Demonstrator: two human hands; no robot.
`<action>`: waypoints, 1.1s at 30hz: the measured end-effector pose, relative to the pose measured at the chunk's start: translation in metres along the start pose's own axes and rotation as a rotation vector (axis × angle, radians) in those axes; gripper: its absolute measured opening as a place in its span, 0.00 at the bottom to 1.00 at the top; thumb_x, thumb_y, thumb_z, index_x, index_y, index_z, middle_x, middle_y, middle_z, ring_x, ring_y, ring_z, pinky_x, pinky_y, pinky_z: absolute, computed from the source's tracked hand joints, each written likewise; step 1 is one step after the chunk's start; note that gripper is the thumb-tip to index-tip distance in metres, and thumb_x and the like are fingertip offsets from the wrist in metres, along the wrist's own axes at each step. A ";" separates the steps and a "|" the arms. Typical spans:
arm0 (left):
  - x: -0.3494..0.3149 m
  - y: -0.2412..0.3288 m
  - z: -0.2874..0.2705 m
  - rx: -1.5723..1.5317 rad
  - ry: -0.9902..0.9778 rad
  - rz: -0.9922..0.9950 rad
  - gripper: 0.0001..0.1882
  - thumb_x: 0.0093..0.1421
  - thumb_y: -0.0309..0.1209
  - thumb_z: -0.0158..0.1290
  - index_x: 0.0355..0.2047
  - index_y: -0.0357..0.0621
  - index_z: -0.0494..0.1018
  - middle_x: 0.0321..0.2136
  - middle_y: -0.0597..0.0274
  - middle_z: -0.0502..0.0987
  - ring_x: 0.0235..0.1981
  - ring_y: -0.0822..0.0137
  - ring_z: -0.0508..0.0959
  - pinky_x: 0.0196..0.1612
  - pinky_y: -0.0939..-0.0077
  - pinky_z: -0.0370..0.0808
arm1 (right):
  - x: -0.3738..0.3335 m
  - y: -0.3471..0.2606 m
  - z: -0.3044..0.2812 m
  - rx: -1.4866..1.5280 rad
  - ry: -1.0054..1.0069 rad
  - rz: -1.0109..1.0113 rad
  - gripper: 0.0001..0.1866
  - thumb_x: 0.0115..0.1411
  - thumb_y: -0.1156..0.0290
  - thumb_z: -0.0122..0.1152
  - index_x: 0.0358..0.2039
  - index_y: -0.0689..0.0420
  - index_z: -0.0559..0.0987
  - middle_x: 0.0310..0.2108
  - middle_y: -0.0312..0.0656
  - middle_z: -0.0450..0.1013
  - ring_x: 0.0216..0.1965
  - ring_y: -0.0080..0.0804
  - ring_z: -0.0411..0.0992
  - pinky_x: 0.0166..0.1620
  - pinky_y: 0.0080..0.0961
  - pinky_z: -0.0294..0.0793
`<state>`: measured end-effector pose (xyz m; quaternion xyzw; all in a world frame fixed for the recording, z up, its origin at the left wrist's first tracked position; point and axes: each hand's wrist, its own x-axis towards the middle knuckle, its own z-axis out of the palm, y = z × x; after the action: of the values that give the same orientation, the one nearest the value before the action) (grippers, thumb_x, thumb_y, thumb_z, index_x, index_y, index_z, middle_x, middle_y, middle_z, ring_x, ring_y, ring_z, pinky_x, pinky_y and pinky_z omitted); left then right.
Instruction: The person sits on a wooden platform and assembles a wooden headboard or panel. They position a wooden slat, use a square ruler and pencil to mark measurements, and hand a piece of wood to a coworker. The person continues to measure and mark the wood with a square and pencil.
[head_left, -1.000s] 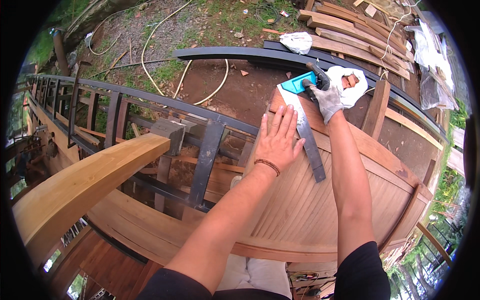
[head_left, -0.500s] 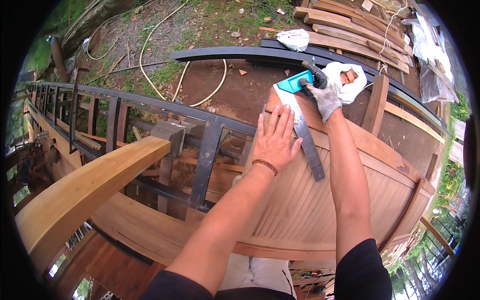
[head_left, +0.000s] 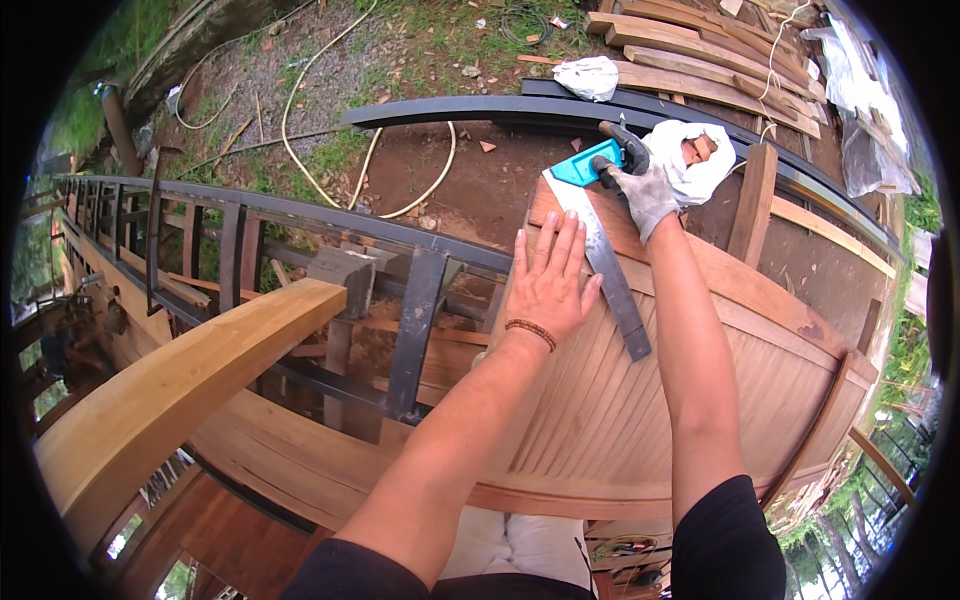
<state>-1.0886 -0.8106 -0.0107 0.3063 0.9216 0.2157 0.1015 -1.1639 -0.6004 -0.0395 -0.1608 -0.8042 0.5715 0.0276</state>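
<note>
My bare left hand (head_left: 548, 280) lies flat with fingers extended on a slatted wooden panel (head_left: 590, 420), its fingertips at the edge of a try square's metal blade. My right hand (head_left: 645, 190), in a grey and black glove, is closed around the turquoise handle of the try square (head_left: 618, 285). The gloved thumb presses on the handle while the other fingers curl at its far side. That handle sits at the panel's far left corner, and the blade slants across the panel toward me. A small pointed tip shows above the gloved fingers; I cannot make out what it is.
A thick wooden beam (head_left: 190, 370) and a dark metal frame (head_left: 415, 330) stand at the left. Beyond the panel are a white bag (head_left: 712, 180) holding reddish pieces, a long dark metal beam (head_left: 450, 108), stacked boards (head_left: 700, 75) and a pale hose (head_left: 288, 120).
My right hand and the square's handle have shifted very slightly left. My left hand stays flat on the panel.
</note>
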 end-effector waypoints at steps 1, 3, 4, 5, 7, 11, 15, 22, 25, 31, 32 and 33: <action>0.000 0.000 0.000 0.000 0.001 0.001 0.39 0.62 0.50 0.47 0.67 0.41 0.52 0.70 0.59 0.48 0.71 0.58 0.45 0.70 0.47 0.40 | 0.000 -0.002 0.000 0.059 -0.022 0.058 0.29 0.53 0.73 0.68 0.57 0.54 0.73 0.47 0.36 0.76 0.40 0.20 0.73 0.43 0.18 0.75; 0.001 0.001 0.000 0.006 -0.003 0.000 0.39 0.62 0.49 0.47 0.67 0.40 0.52 0.70 0.58 0.48 0.71 0.58 0.44 0.70 0.47 0.40 | 0.001 0.003 0.001 0.095 -0.011 0.054 0.28 0.53 0.73 0.68 0.57 0.55 0.73 0.46 0.35 0.76 0.38 0.19 0.73 0.41 0.17 0.75; 0.001 0.002 0.001 0.009 -0.005 -0.001 0.40 0.62 0.49 0.47 0.68 0.40 0.51 0.70 0.58 0.48 0.71 0.58 0.44 0.70 0.47 0.39 | 0.002 0.005 0.001 0.113 -0.007 0.052 0.28 0.54 0.73 0.68 0.57 0.55 0.74 0.46 0.35 0.76 0.38 0.19 0.73 0.40 0.17 0.75; 0.001 0.002 0.001 0.009 0.003 -0.003 0.40 0.62 0.49 0.47 0.68 0.40 0.51 0.70 0.57 0.47 0.71 0.58 0.44 0.70 0.47 0.39 | 0.002 0.007 0.001 0.100 -0.006 0.050 0.28 0.54 0.73 0.67 0.57 0.55 0.74 0.46 0.35 0.76 0.38 0.19 0.73 0.40 0.17 0.75; 0.001 0.003 0.002 0.008 0.017 -0.007 0.40 0.62 0.49 0.47 0.68 0.39 0.50 0.70 0.57 0.47 0.71 0.58 0.44 0.70 0.47 0.40 | 0.003 0.009 0.002 0.075 -0.007 0.046 0.27 0.54 0.74 0.67 0.56 0.55 0.74 0.46 0.35 0.76 0.37 0.18 0.73 0.40 0.17 0.75; 0.001 0.004 0.002 0.009 0.016 -0.007 0.40 0.62 0.48 0.48 0.68 0.39 0.49 0.70 0.56 0.46 0.71 0.58 0.44 0.70 0.47 0.40 | 0.007 0.019 0.002 0.083 0.004 -0.010 0.27 0.54 0.73 0.68 0.56 0.55 0.74 0.47 0.37 0.76 0.41 0.21 0.73 0.45 0.19 0.75; 0.001 0.002 0.001 0.011 0.019 0.003 0.41 0.61 0.48 0.49 0.68 0.39 0.50 0.70 0.55 0.47 0.71 0.58 0.45 0.70 0.47 0.40 | 0.006 0.017 0.001 0.141 -0.035 0.082 0.28 0.53 0.71 0.68 0.56 0.55 0.74 0.50 0.40 0.75 0.46 0.25 0.74 0.51 0.22 0.73; 0.000 0.003 0.001 0.015 0.031 0.004 0.41 0.61 0.48 0.49 0.67 0.39 0.51 0.69 0.55 0.49 0.71 0.58 0.47 0.69 0.47 0.41 | 0.006 0.017 0.002 0.029 -0.004 0.007 0.28 0.53 0.69 0.69 0.56 0.54 0.74 0.50 0.40 0.76 0.46 0.26 0.74 0.51 0.22 0.73; 0.001 0.004 0.001 0.026 0.034 0.008 0.40 0.61 0.48 0.49 0.67 0.39 0.51 0.69 0.55 0.50 0.71 0.58 0.47 0.69 0.47 0.41 | 0.005 0.020 0.004 -0.051 0.043 -0.081 0.28 0.54 0.69 0.68 0.56 0.53 0.74 0.48 0.41 0.76 0.47 0.28 0.74 0.51 0.22 0.73; 0.000 0.002 0.003 0.016 0.044 0.003 0.40 0.61 0.48 0.49 0.67 0.40 0.51 0.69 0.56 0.50 0.71 0.58 0.47 0.69 0.47 0.41 | -0.004 0.004 0.013 -0.022 0.255 -0.089 0.26 0.55 0.71 0.66 0.56 0.54 0.73 0.46 0.42 0.76 0.44 0.28 0.76 0.48 0.24 0.76; 0.000 0.002 0.004 0.016 0.041 -0.001 0.40 0.61 0.48 0.49 0.67 0.40 0.51 0.69 0.56 0.50 0.71 0.58 0.47 0.69 0.48 0.41 | -0.005 0.001 0.013 0.052 0.319 -0.085 0.26 0.56 0.71 0.66 0.56 0.55 0.73 0.43 0.42 0.76 0.41 0.26 0.77 0.45 0.25 0.77; 0.000 0.002 0.004 0.015 0.038 -0.004 0.40 0.61 0.47 0.49 0.67 0.40 0.51 0.69 0.56 0.50 0.71 0.58 0.47 0.69 0.48 0.41 | -0.008 -0.002 0.014 0.118 0.330 -0.089 0.26 0.56 0.72 0.66 0.56 0.55 0.73 0.43 0.42 0.76 0.40 0.26 0.77 0.45 0.25 0.77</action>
<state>-1.0866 -0.8074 -0.0131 0.3012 0.9256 0.2142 0.0820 -1.1602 -0.6157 -0.0416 -0.2147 -0.7602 0.5817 0.1939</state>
